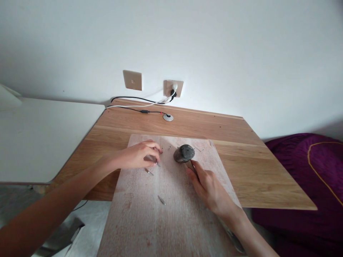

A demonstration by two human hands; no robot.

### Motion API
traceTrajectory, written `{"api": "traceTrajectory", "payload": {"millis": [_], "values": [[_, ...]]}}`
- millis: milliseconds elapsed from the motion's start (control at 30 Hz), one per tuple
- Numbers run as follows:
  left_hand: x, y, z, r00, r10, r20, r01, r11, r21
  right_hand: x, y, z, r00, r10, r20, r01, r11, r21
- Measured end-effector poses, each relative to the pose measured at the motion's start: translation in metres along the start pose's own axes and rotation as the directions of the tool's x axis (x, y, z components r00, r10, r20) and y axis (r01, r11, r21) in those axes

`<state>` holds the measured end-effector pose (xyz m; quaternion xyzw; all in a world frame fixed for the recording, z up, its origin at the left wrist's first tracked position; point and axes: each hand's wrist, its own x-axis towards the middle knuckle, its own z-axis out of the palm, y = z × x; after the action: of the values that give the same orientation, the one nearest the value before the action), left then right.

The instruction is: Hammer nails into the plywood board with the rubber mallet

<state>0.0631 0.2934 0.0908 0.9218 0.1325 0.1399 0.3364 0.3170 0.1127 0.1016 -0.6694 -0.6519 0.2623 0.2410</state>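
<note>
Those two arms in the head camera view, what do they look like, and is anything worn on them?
They are a person's own, not a machine's. The left hand and right hand are ungloved. The left forearm and right forearm are bare as far as the picture shows, with no sleeve, watch, bracelet, cable or marking visible.

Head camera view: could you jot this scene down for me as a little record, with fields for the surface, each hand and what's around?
Surface: pale board lying on a wooden desk
Right hand: gripping the handle of a dark-headed mallet
Left hand: over the board, fingertips at a small metal piece; whether it is pinched is unclear
Loose on board: more slim metal pieces, one nearer the viewer
Wall: socket with white and black plugs in it
Right side: purple cloth
</note>
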Motion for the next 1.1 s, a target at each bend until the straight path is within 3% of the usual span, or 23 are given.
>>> {"api": "traceTrajectory", "payload": {"millis": [100, 233, 367, 500, 633, 833, 1100], "values": [[0.005, 0.000, -0.007, 0.999, -0.016, -0.047, 0.015, 1.000, -0.024, 0.000, 0.001, 0.000, 1.000, 0.006, 0.002, -0.006, 1.000, -0.009], [0.021, -0.012, -0.017, 0.965, -0.131, -0.229, 0.115, 0.990, -0.082, 0.001, 0.001, 0.000, 1.000, -0.004, 0.012, 0.004, 1.000, -0.007], [0.037, -0.035, -0.009, 0.924, -0.176, -0.339, 0.126, 0.979, -0.163, 0.001, -0.002, -0.002, 1.000, -0.019, -0.013, 0.019, 1.000, -0.017], [0.035, -0.045, 0.004, 0.906, -0.202, -0.372, 0.162, 0.978, -0.134, 0.001, -0.006, -0.003, 1.000, -0.007, -0.002, 0.007, 1.000, 0.000], [0.029, -0.035, 0.007, 0.909, -0.136, -0.394, 0.126, 0.991, -0.051, 0.002, -0.007, -0.003, 1.000, 0.003, -0.002, -0.003, 1.000, -0.001], [0.032, -0.020, 0.010, 0.944, 0.018, -0.331, -0.004, 0.999, 0.043, 0.001, -0.005, -0.003, 1.000, -0.017, -0.006, 0.017, 1.000, -0.013], [0.030, -0.020, 0.012, 0.943, 0.058, -0.328, -0.019, 0.993, 0.119, 0.002, -0.007, -0.003, 1.000, 0.001, 0.000, -0.001, 1.000, -0.019]]}}
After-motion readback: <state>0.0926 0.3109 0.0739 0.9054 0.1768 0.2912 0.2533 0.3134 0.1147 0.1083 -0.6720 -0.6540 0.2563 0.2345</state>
